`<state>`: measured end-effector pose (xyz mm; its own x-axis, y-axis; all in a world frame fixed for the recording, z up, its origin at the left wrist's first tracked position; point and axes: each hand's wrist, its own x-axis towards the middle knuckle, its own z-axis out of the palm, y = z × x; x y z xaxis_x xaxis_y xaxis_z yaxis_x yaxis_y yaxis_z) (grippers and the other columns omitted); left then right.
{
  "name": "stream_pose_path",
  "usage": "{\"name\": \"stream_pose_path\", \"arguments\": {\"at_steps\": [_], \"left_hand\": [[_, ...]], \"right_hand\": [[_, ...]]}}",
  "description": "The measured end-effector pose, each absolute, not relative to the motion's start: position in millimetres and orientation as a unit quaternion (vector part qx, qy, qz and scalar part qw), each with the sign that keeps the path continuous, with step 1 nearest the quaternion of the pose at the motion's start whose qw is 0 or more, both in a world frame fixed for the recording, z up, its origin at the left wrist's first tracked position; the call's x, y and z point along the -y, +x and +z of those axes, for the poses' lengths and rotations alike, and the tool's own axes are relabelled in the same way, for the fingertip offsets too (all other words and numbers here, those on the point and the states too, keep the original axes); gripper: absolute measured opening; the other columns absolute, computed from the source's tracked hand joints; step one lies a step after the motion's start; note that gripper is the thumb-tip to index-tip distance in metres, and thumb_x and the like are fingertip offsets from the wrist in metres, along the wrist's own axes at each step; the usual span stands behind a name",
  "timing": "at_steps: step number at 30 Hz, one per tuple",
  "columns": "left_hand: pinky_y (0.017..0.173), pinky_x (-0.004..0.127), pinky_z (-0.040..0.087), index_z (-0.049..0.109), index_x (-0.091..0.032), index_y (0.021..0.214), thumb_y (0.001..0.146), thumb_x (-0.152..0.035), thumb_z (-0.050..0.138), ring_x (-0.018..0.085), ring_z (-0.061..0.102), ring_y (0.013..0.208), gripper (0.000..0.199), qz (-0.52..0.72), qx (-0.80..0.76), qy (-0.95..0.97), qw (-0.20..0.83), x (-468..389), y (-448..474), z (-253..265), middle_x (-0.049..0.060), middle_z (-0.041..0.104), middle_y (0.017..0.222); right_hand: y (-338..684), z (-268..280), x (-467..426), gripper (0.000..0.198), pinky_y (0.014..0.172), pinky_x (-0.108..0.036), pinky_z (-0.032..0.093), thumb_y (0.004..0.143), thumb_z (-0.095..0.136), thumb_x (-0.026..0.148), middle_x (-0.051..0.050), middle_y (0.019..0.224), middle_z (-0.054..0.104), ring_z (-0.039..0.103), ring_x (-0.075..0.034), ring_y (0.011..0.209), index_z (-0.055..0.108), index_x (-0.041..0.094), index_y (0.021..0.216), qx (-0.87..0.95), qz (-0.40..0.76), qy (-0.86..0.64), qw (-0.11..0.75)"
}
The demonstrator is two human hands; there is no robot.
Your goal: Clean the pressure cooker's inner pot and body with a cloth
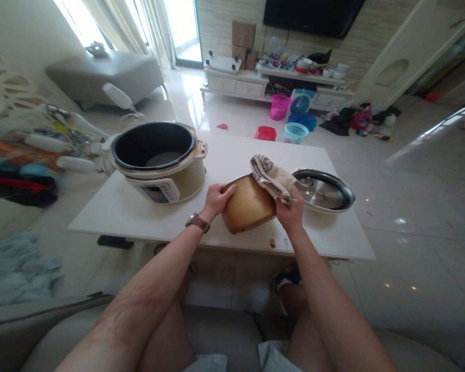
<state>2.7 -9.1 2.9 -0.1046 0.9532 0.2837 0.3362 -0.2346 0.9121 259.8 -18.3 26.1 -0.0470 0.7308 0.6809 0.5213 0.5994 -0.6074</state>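
Observation:
A gold-coloured inner pot [248,204] is tilted on its side above the white table. My left hand [216,200] is closed on its left edge, thumb over the outer wall. My right hand [291,209] grips a folded beige-and-brown towel [273,178] against the pot's right side; the fingers under the cloth are hidden. To the left stands an electric pressure cooker [166,178], uncovered, its dark inside showing. A round lid [323,191] with a black ring lies inner side up, just beyond my right hand. The inside of the gold pot faces away from me.
The white table [232,152] ends close before my knees. A white fixture with paddle-like arms [81,150] stands beyond its left end. Past the table are a pink basket [280,107], a light-blue basket [294,133] and a red stool-like object [265,134] on the floor.

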Motion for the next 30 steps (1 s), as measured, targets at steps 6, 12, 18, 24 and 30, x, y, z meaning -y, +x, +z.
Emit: {"name": "stream_pose_path", "arguments": {"at_steps": [6, 12, 18, 24, 30], "left_hand": [[0.053, 0.03, 0.014, 0.027, -0.023, 0.053, 0.085, -0.062, 0.061, 0.009, 0.02, 0.055, 0.062, 0.517, -0.532, 0.595, 0.31, 11.5, -0.2, 0.5, -0.004, 0.023, 0.056], [0.053, 0.03, 0.014, 0.028, -0.023, 0.052, 0.086, -0.062, 0.062, 0.009, 0.02, 0.055, 0.062, 0.517, -0.535, 0.59, 0.315, 11.7, -1.3, -1.2, -0.004, 0.023, 0.056], [0.053, 0.03, 0.014, 0.027, -0.023, 0.053, 0.085, -0.063, 0.062, 0.009, 0.02, 0.055, 0.063, 0.516, -0.538, 0.59, 0.31, 10.0, 0.8, 0.0, -0.004, 0.022, 0.056], [0.053, 0.03, 0.014, 0.027, -0.022, 0.053, 0.085, -0.063, 0.062, 0.009, 0.02, 0.056, 0.063, 0.516, -0.541, 0.59, 0.305, 9.2, 2.9, 2.0, -0.004, 0.022, 0.057], [0.053, 0.03, 0.013, 0.027, -0.023, 0.053, 0.085, -0.065, 0.062, 0.009, 0.019, 0.055, 0.063, 0.515, -0.539, 0.586, 0.317, 9.6, 2.7, 2.7, -0.004, 0.022, 0.056]], "right_hand": [[257.6, 24.1, 18.1, 0.025, 0.107, -0.054, 0.057, 0.093, 0.065, 0.035, -0.014, 0.114, 0.078, 0.073, -0.034, 0.115, 0.071, 0.022, 0.115, 0.7, 0.113, -0.438, 0.553], [257.4, 24.1, 17.5, 0.027, 0.109, -0.053, 0.056, 0.092, 0.067, 0.033, -0.014, 0.118, 0.078, 0.073, -0.034, 0.117, 0.071, 0.022, 0.115, 0.693, 0.119, -0.445, 0.555], [260.4, 20.7, 14.4, 0.028, 0.103, -0.05, 0.059, 0.091, 0.07, 0.039, -0.013, 0.114, 0.08, 0.075, -0.033, 0.111, 0.072, 0.023, 0.114, 0.678, 0.115, -0.46, 0.562], [260.2, 21.5, 13.9, 0.029, 0.101, -0.048, 0.06, 0.092, 0.069, 0.04, -0.013, 0.113, 0.08, 0.075, -0.032, 0.109, 0.074, 0.022, 0.114, 0.675, 0.111, -0.46, 0.567], [260.1, 19.7, 13.4, 0.026, 0.101, -0.051, 0.059, 0.092, 0.07, 0.04, -0.013, 0.111, 0.08, 0.075, -0.033, 0.109, 0.074, 0.022, 0.11, 0.668, 0.118, -0.466, 0.568]]}}
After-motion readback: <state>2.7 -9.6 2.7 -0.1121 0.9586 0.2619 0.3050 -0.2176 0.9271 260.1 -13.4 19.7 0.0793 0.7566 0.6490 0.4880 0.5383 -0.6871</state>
